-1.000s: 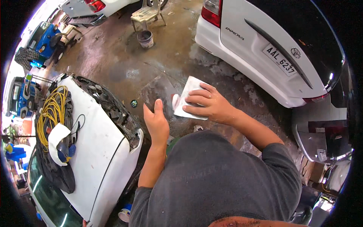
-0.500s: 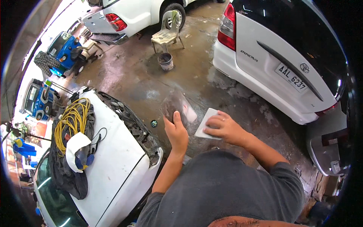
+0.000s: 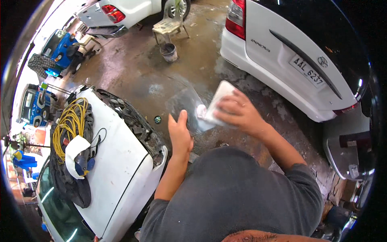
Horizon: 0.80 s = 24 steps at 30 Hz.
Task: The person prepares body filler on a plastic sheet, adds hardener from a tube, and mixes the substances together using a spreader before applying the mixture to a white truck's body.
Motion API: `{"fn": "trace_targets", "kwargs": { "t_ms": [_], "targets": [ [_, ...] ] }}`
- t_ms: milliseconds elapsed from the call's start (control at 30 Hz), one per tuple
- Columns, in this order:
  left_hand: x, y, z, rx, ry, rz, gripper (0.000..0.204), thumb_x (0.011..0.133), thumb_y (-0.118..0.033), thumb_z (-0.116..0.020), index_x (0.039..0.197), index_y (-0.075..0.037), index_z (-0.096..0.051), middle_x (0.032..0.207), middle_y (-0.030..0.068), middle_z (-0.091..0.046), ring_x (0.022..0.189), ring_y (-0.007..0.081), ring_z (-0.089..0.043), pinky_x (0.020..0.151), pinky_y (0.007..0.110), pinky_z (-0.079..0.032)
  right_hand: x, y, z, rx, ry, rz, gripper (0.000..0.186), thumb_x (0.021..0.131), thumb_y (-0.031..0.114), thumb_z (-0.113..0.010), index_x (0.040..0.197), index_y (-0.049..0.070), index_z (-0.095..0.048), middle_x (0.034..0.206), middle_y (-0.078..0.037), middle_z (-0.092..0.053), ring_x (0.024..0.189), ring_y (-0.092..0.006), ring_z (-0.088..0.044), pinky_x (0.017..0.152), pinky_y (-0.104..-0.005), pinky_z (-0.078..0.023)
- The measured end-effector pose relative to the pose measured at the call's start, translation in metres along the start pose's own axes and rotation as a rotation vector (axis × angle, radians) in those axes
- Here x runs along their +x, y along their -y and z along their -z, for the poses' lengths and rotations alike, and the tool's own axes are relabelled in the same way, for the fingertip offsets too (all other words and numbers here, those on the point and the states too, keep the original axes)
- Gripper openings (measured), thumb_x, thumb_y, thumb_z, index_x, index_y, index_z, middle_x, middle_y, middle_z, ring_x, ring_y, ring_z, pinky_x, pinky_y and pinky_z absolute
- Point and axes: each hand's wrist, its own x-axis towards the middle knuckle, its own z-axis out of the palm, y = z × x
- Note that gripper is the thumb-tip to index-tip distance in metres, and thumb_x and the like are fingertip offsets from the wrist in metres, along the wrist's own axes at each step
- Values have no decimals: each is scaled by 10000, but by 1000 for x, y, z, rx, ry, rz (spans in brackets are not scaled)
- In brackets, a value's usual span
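Observation:
My left hand [image 3: 179, 131] grips the near left edge of a clear flat sheet [image 3: 179, 101], thumb up. On the sheet is a lump of pale pinkish-white paste [image 3: 201, 110]. My right hand [image 3: 238, 113], blurred by motion, is closed on a white flat spreader [image 3: 223, 91] over the sheet's right part, against or just above the paste; contact is unclear.
A white car hood [image 3: 113, 161] at left carries a yellow cable coil [image 3: 69, 123]. A white van's rear [image 3: 282, 70] stands at right. Behind are a plastic chair [image 3: 167, 28], a bucket [image 3: 169, 53], a white pickup [image 3: 133, 12] and blue vehicles [image 3: 60, 52].
The spreader moved down and right by half a second ago, uncovering the sheet and paste, and is now back up and left over the sheet's right part. The view shifted slightly.

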Motion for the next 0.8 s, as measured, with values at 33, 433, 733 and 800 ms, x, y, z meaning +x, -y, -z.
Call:
{"fn": "trace_targets", "kwargs": {
  "t_ms": [33, 433, 733, 800],
  "targets": [
    [0, -1, -1, 74, 4, -37, 399, 984, -66, -539, 1366, 6, -445, 1255, 131, -586, 1082, 240, -619, 939, 390, -522, 0, 6, 2, 11, 7, 87, 418, 876, 172, -555, 1272, 265, -654, 1271, -33, -602, 1209, -246, -568, 1099, -514, -383],
    [1, 8, -7, 388, 229, -137, 399, 1004, -79, -524, 1373, 53, -451, 1297, 129, -569, 1149, 206, -551, 1023, 342, -421, 13, -14, 26, -54, 16, 78, 342, 824, 172, -585, 1146, 235, -680, 1168, 12, -633, 1187, -181, -582, 1105, -537, -364],
    [10, 6, -19, 486, -90, -462, 414, 1045, -172, -484, 1368, 81, -432, 1303, 192, -561, 1153, 276, -554, 1017, 375, -414, -7, 7, -4, 207, 109, 38, 345, 825, 131, -621, 1155, 206, -683, 1197, -65, -605, 1187, -251, -580, 1052, -528, -412],
    [17, 9, -12, 466, -94, -490, 406, 1030, -125, -496, 1390, 46, -419, 1341, 171, -534, 1188, 271, -548, 1035, 386, -423, 9, 14, 10, 247, -7, 79, 378, 840, 127, -622, 1205, 212, -675, 1218, -93, -592, 1193, -285, -571, 1054, -505, -418]
  ]
}}
